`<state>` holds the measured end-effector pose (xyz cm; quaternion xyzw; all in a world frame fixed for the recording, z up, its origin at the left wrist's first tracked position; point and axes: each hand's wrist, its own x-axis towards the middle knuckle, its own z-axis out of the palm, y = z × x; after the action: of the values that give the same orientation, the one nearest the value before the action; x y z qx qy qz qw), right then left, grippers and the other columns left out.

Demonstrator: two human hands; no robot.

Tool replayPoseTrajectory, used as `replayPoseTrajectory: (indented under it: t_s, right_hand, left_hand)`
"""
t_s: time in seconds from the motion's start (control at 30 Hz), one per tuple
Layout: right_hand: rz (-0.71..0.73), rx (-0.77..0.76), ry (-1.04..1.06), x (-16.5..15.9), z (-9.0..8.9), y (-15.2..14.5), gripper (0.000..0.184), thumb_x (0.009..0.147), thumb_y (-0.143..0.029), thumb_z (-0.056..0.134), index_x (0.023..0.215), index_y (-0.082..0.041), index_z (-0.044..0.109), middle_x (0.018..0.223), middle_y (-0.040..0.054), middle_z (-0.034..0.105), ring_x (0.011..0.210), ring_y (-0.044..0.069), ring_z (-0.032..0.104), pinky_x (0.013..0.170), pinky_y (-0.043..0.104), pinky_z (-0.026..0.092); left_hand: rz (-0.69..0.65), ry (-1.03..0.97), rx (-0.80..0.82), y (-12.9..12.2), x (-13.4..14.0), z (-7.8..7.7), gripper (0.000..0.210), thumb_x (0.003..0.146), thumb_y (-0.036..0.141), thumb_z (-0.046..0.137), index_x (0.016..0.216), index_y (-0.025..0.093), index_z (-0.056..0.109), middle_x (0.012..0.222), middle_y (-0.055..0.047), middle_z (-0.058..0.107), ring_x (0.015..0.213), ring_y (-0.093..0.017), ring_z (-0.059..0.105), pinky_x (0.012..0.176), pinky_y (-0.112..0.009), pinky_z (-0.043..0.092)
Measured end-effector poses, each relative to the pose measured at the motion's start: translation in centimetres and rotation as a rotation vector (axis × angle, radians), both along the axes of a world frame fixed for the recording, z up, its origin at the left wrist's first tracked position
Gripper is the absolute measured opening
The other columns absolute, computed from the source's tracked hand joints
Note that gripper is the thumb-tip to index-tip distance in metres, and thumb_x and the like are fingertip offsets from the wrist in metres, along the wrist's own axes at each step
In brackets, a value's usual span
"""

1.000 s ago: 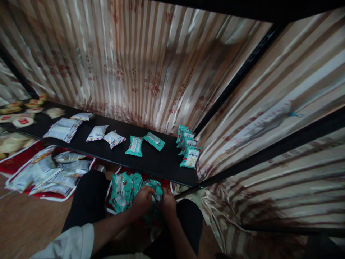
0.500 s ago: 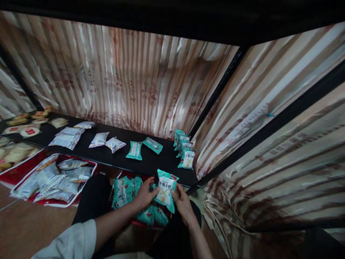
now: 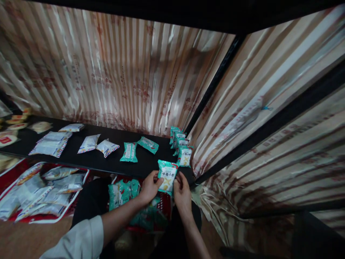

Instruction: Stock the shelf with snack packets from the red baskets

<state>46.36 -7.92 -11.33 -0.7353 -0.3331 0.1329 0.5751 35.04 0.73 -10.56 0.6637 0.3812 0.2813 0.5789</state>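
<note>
Striped, shiny sheeting hangs behind a long black shelf, with a slanting black post near the right-hand end. From the head view, a teal-and-white packet is held up by both hands near the shelf's front edge, its printed face towards the camera. The left hand grips its left side, thumb over the front; the right hand has its fingers narrowed on the right edge.

Below the hands, between the dark-clad knees, sits a red basket with more teal packets. On the shelf, a row of teal packets stands front to back beside the post, and two loose ones lie further left. Past those rest white packets with striped edges, then pale, rounded packs at the far left. Another red basket, on the left, is filled with silvery-white packets. A light grey sleeve covers the left upper arm.
</note>
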Motion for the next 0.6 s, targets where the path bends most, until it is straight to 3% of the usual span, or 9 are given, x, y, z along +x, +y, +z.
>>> replayPoseTrajectory:
  t_s: [0.07, 0.17, 0.4, 0.6]
  right_hand:
    - [-0.100, -0.015, -0.209, -0.4, 0.3, 0.1, 0.053, 0.084, -0.042, 0.041, 0.129, -0.013, 0.041, 0.129, 0.0176, 0.048, 0.117, 0.025, 0.048, 0.097, 0.045, 0.039]
    - [-0.139, -0.066, -0.365, -0.5, 0.3, 0.2, 0.054, 0.088, -0.040, 0.035, 0.134, -0.012, 0.035, 0.138, 0.0179, 0.038, 0.128, 0.026, 0.034, 0.103, 0.047, 0.032]
    - [-0.191, -0.131, -0.422, 1.8, -2.0, 0.6, 0.055, 0.091, -0.039, 0.024, 0.140, -0.012, 0.026, 0.149, 0.0163, 0.017, 0.137, 0.027, 0.016, 0.106, 0.051, 0.023]
    - [-0.180, -0.157, -0.469, 4.7, -4.8, 0.2, 0.056, 0.092, -0.037, 0.023, 0.142, -0.012, 0.019, 0.149, 0.0171, 0.014, 0.138, 0.027, 0.014, 0.105, 0.053, 0.025]
  left_hand:
    - [0.025, 0.051, 0.060, 0.4, 1.7, 0.5, 0.027, 0.078, 0.028, 0.055, 0.103, 0.018, 0.057, 0.096, -0.004, 0.066, 0.088, -0.016, 0.061, 0.078, -0.027, 0.048]
    - [0.023, 0.117, 0.128, 0.8, 4.6, 1.1, 0.028, 0.078, 0.028, 0.055, 0.105, 0.019, 0.056, 0.099, -0.004, 0.065, 0.091, -0.016, 0.060, 0.082, -0.028, 0.047]
    - [-0.042, 0.152, 0.228, 1.1, 11.0, 1.2, 0.028, 0.080, 0.026, 0.054, 0.107, 0.021, 0.054, 0.100, -0.003, 0.065, 0.095, -0.016, 0.059, 0.088, -0.030, 0.045]
    - [-0.070, 0.190, 0.260, 0.5, 14.3, 0.2, 0.028, 0.081, 0.026, 0.053, 0.109, 0.020, 0.053, 0.100, -0.004, 0.063, 0.095, -0.016, 0.059, 0.087, -0.030, 0.045]
